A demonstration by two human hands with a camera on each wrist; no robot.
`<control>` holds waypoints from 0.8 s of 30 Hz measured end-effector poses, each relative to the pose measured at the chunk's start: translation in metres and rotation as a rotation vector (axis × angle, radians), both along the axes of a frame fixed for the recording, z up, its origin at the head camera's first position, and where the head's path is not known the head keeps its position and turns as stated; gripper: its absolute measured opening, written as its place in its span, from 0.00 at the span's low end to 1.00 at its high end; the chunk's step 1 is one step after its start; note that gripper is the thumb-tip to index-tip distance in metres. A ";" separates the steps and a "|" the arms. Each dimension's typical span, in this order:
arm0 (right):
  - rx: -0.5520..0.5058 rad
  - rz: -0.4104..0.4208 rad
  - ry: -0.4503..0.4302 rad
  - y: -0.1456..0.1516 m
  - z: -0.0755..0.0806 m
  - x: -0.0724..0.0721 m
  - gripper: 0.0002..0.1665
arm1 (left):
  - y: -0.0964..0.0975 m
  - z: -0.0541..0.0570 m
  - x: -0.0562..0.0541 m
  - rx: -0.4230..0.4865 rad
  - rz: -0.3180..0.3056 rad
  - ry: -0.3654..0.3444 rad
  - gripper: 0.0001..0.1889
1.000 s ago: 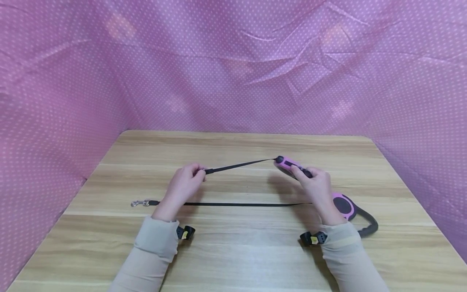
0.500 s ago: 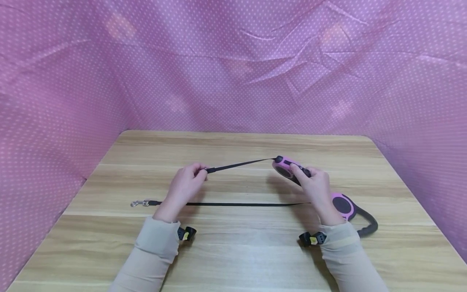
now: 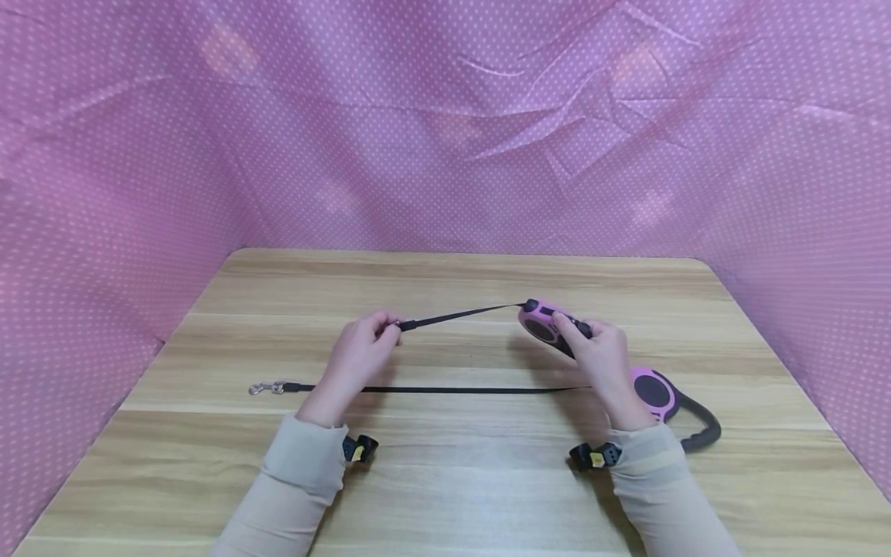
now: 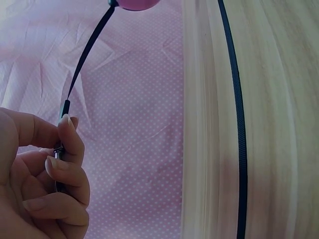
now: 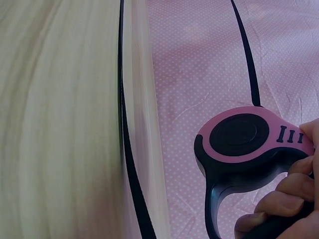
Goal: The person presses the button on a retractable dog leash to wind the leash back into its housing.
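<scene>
My right hand [image 3: 600, 352] grips the black handle of a pink and black retractable dog leash [image 5: 239, 134], raised over the table, thumb on its top near the button. From its nose a black strap [image 3: 462, 314] runs left through the air to my left hand [image 3: 358, 348]. There the fingers curl round the metal clip [image 4: 59, 153] at the strap's end, which they mostly hide. A second pink and black retractable leash [image 3: 654, 391] lies on the table, partly behind my right wrist. Its strap [image 3: 459, 390] stretches straight left, passing under my left wrist to a silver snap hook [image 3: 267, 387].
The wooden table [image 3: 459, 495] has rounded far corners. Pink dotted cloth [image 3: 445, 155] hangs behind it and along both sides. A small black camera is strapped at each wrist, such as the left wrist camera [image 3: 360, 449].
My left hand has shifted slightly right with the clip. The raised leash has turned and moved a little left, showing more of its side. The leash on the table stays put.
</scene>
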State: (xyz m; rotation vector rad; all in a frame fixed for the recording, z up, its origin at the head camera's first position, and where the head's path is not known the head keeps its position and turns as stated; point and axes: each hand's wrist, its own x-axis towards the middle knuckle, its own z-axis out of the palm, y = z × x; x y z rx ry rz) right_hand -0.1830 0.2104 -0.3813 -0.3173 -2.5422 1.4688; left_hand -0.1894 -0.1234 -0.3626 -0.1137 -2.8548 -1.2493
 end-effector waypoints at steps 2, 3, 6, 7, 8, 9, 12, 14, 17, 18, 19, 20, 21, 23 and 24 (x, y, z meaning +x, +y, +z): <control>0.000 -0.003 -0.004 -0.001 0.001 0.000 0.33 | 0.000 0.000 -0.001 0.002 0.001 -0.004 0.14; 0.001 -0.003 -0.006 -0.001 0.001 -0.001 0.33 | 0.000 0.000 -0.001 0.005 0.001 -0.008 0.14; 0.005 0.000 -0.015 -0.002 0.003 -0.001 0.34 | 0.000 0.002 -0.002 0.012 -0.002 -0.021 0.15; 0.001 0.004 -0.020 -0.002 0.004 -0.001 0.34 | 0.000 0.002 -0.002 0.016 -0.003 -0.025 0.15; 0.003 0.007 -0.022 -0.002 0.004 -0.001 0.33 | 0.001 0.003 -0.002 0.018 -0.005 -0.029 0.15; 0.004 0.010 -0.022 -0.002 0.005 -0.002 0.33 | 0.001 0.003 -0.002 0.024 -0.005 -0.033 0.15; 0.009 0.011 -0.017 -0.003 0.004 -0.002 0.32 | 0.002 0.004 -0.001 0.030 -0.009 -0.036 0.15; 0.018 0.009 -0.013 -0.004 0.004 -0.002 0.32 | 0.002 0.004 0.000 0.035 -0.008 -0.037 0.15; 0.028 0.012 -0.012 -0.004 0.003 -0.002 0.32 | 0.002 0.004 0.000 0.035 -0.006 -0.033 0.14; 0.031 0.015 -0.013 -0.004 0.002 -0.001 0.32 | 0.002 0.003 0.000 0.033 -0.008 -0.032 0.14; 0.034 0.018 -0.012 -0.004 0.002 -0.001 0.32 | 0.002 0.003 0.000 0.034 -0.008 -0.032 0.14; 0.038 0.022 -0.012 -0.004 0.002 -0.001 0.32 | 0.002 0.003 0.000 0.034 -0.009 -0.031 0.14; 0.041 0.026 -0.009 -0.004 0.001 -0.001 0.32 | 0.002 0.003 0.000 0.035 -0.010 -0.032 0.14; 0.047 0.029 -0.004 -0.005 0.001 -0.001 0.31 | 0.002 0.002 0.001 0.037 -0.013 -0.031 0.14; 0.048 0.030 0.000 -0.005 0.001 -0.001 0.31 | 0.002 0.002 0.001 0.038 -0.013 -0.030 0.14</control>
